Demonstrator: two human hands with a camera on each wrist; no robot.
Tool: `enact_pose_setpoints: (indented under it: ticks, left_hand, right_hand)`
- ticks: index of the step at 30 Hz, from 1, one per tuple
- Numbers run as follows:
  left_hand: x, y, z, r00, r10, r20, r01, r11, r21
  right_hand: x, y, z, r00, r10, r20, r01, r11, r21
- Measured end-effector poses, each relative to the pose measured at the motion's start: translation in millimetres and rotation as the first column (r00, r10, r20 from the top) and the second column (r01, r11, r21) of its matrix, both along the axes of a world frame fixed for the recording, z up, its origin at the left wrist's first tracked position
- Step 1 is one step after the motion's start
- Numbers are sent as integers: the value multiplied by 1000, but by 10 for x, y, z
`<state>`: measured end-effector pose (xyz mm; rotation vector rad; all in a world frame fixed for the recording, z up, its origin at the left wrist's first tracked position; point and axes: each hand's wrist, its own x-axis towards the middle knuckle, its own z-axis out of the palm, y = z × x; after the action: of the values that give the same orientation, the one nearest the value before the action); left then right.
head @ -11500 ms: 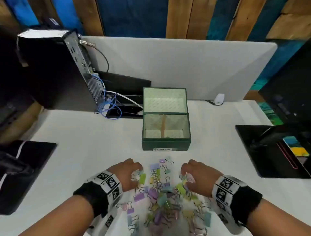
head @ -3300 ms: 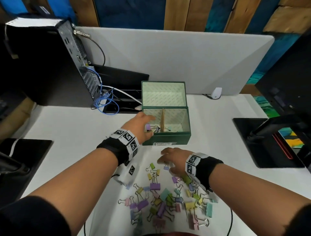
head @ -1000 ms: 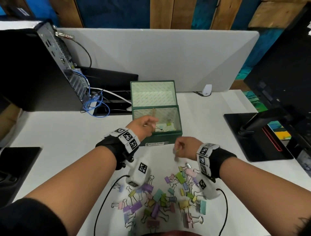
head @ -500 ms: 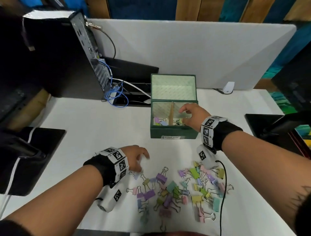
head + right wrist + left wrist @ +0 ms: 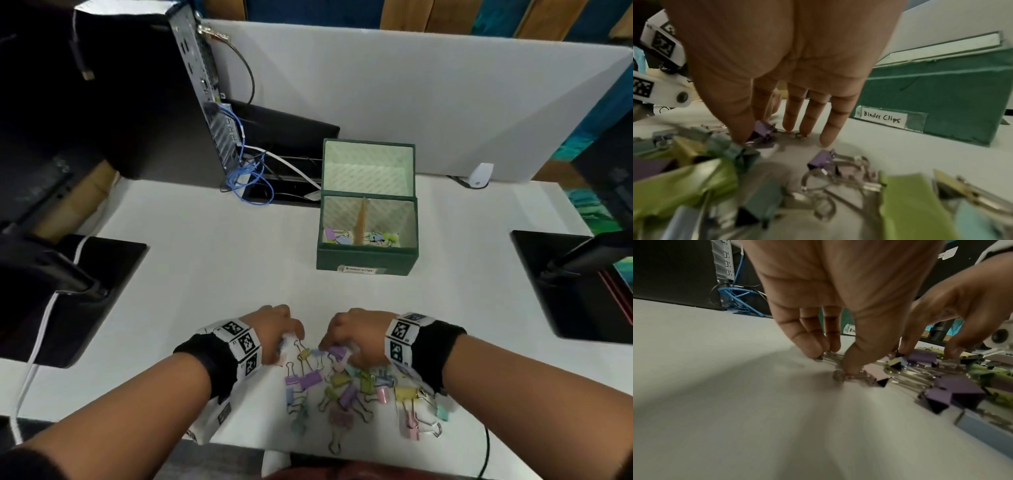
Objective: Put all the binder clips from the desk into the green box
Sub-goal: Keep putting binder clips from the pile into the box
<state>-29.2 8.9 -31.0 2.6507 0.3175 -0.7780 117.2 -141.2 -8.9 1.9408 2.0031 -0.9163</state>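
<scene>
Black wristbands (image 5: pixel 209 356); white checker-marked tags (image 5: pixel 404 334).

Bare worktop (image 5: pixel 219 274) is lying open between the binder clips (image 5: pixel 346 387) and the green box (image 5: pixel 366 262); its raised lid (image 5: pixel 368 168) is blocking access from behind.

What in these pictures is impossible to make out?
- Head view: the left hand and right hand cover their own fingertips, so any grasp is hidden there.
- Green box: its front wall hides part of the floor, so the clips inside cannot be counted.
- Right wrist view: the nearest binder clips are blurred.
- Head view: the box label is too small to read.
</scene>
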Motion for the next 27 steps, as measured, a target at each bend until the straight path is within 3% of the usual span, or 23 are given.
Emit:
enact_pose_setpoints:
  ticks: [8,13,17,22,27]
  left_hand:
    - [45,38,-106,977,85,198,-82,996,-21]
    - [21,16,-63,995,-42,86,43,999,-11]
    - [105,9,-86,992,-66,103,67,998,-2]
    - [191,-2,-129,992,35,124,-30,999,-37]
    - [268,44,-136,992,75,97,-70,996,-54]
  right_hand:
    - [181,-88,-124,974,-224,13,223,973,64]
    - [337,-144,-75,881,-466,-79,472,878,87]
    - [474,-136,-1,741,-626,-241,662,741,110]
    - [580,-66,178,454,-751,-479,868,494,49]
    - [677,203,497,357,-728,-585,926,357,121]
